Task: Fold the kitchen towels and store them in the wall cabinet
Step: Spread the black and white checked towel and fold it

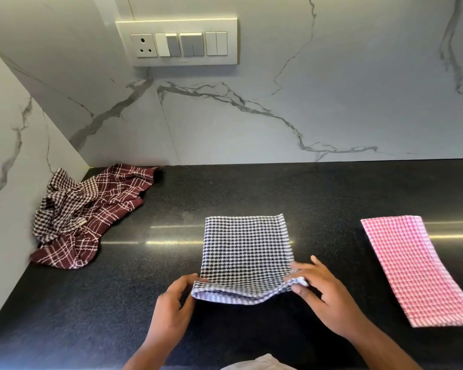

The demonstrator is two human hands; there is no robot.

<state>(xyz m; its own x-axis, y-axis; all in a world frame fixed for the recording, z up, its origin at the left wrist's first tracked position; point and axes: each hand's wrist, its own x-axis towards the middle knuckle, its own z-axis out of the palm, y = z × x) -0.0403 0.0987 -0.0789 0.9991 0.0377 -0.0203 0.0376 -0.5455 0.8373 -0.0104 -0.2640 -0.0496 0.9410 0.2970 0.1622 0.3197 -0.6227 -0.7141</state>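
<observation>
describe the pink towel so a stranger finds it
Start at the black counter below the marble wall. At its right end, past the right hand, lies a checked towel folded into a long strip. It is the only pink one.

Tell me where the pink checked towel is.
In the head view, the folded pink-and-white checked cloth towel lies flat on the black stone counter, far right, beyond the right hand gripping the black-and-white checked towel.
</observation>
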